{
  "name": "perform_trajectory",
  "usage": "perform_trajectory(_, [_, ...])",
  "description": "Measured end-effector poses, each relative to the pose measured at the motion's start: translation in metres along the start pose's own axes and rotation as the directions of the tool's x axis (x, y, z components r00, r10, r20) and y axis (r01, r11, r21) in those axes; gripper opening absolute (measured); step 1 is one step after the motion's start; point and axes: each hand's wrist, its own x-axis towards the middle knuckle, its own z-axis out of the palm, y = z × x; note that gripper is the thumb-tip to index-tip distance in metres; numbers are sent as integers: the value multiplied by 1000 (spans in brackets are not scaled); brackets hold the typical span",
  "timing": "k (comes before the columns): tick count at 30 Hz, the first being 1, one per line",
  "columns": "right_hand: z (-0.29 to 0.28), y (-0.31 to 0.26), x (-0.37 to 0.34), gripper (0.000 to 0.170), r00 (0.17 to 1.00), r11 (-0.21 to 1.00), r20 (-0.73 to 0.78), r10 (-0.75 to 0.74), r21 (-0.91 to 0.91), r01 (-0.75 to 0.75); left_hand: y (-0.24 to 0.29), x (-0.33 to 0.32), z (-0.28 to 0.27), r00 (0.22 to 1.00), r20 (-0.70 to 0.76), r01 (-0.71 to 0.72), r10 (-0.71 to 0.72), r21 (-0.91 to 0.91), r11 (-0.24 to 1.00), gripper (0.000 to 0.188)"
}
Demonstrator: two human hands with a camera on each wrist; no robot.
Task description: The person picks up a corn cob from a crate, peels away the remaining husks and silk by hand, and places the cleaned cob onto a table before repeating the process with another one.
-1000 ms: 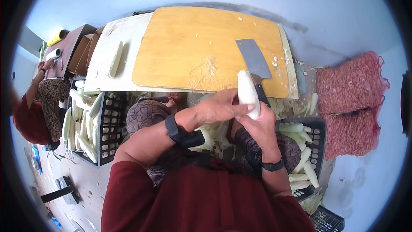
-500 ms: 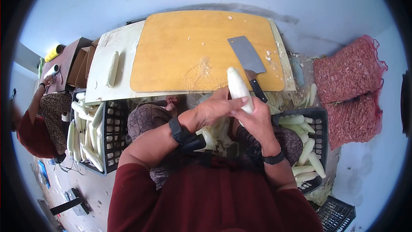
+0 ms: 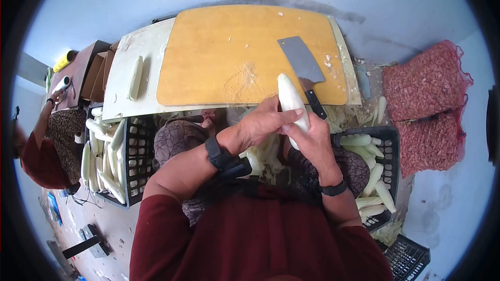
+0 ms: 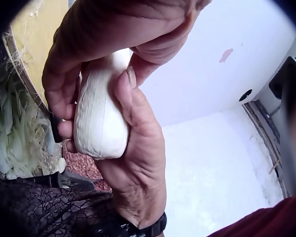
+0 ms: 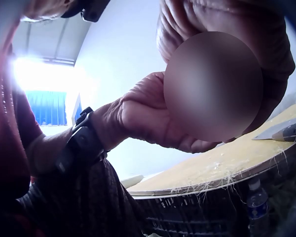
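An ear of corn in pale inner husk (image 3: 291,99) is held between both hands in front of the chest, its tip angled up over the board's near edge. My left hand (image 3: 268,123) grips it from the left, thumb across the husk. Lower down, my right hand (image 3: 315,143) holds the butt end, its thumb lying along the ear in the left wrist view. A blurred disc hides the ear in the right wrist view. Just beyond the hands, a cleaver (image 3: 302,62) with a black handle lies on the yellow cutting board (image 3: 208,52).
Another pale ear (image 3: 136,78) lies on the white tabletop (image 3: 117,93). Black crates of ears stand left (image 3: 140,161) and right (image 3: 393,151). Husk scraps (image 4: 17,123) lie below the board. Red mesh sacks (image 3: 424,88) are at right. Another person (image 3: 44,151) is at far left.
Over the second, the ear has gone from nearly upright to leaning left, both hands keeping their grip. The head view has shifted slightly. The cleaver stays on the board.
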Motion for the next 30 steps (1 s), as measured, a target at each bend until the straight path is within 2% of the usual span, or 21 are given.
perform_trajectory(3, [1, -1, 0, 43, 1000, 999, -18, -11, 34, 12, 1, 0, 2, 999, -3, -35, 35, -5, 999, 50])
perform_trajectory(5, [1, -6, 0, 43, 999, 998, -31, -20, 54, 21, 2, 0, 2, 992, -23, -125, 126, 52, 991, 51])
perform_trajectory(8, [0, -12, -1, 43, 999, 1000, -51, -20, -21, 19, 5, -1, 3, 980, -2, -200, 200, 63, 978, 52])
perform_trajectory(14, [-2, -10, -2, 41, 996, 996, -45, -77, -46, 75, 6, -1, 3, 985, -15, -168, 170, 91, 982, 50])
perform_trajectory(18, [-4, -9, -3, 38, 988, 984, -60, -144, 102, 149, 9, -3, 3, 976, 7, -215, 215, 77, 973, 45])
perform_trajectory(20, [-8, -11, -4, 37, 987, 977, -45, -152, 142, 157, 13, -6, 6, 948, -22, -316, 318, 73, 946, 39])
perform_trajectory(21, [-10, -13, -5, 37, 992, 975, 13, -126, 186, 121, 14, -6, 5, 946, -24, -320, 322, 71, 945, 39])
perform_trajectory(23, [-13, -13, -6, 37, 992, 971, 75, -101, 223, 82, 16, -6, 3, 899, -42, -435, 436, 27, 900, 34])
perform_trajectory(25, [-15, -12, -6, 45, 986, 929, 147, -79, 369, 19, 16, -6, 1, 872, -72, -484, 484, 19, 875, 32])
perform_trajectory(26, [-16, -13, -6, 45, 985, 931, 151, -80, 364, 19, 17, -6, 0, 844, -99, -529, 528, 18, 849, 30])
perform_trajectory(30, [-16, -16, -8, 50, 979, 866, 204, -30, 493, -76, 23, -10, 1, 813, -108, -576, 572, -11, 817, 27])
